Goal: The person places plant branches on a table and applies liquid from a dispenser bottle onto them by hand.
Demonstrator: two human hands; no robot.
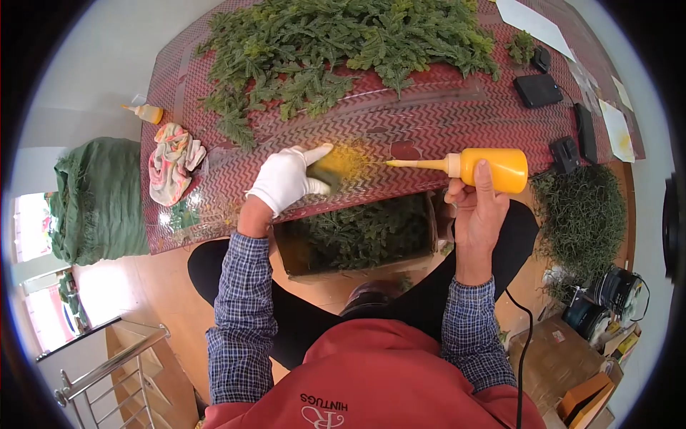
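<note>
My left hand [286, 179], in a white glove, pinches the edge of a fuzzy yellow-and-green clump [344, 163] between thumb and fingers; its exact kind does not show. My bare right hand [480, 204] grips a yellow squeeze bottle [502, 169] lying on its side. The bottle's long nozzle [418, 164] points left, with its tip close to the clump's right side. Beneath both hands is the table [286, 139] with its red zigzag-patterned cover. An open cardboard box [300, 270] with green sprigs [357, 234] inside stands below the table's front edge.
Piled green artificial sprigs [343, 39] cover the table's back. A crumpled cloth [171, 161] and a small bottle [148, 114] lie at left. Black devices [537, 91] sit at right. A green sack [100, 200] stands left; green foliage [582, 222] hangs right.
</note>
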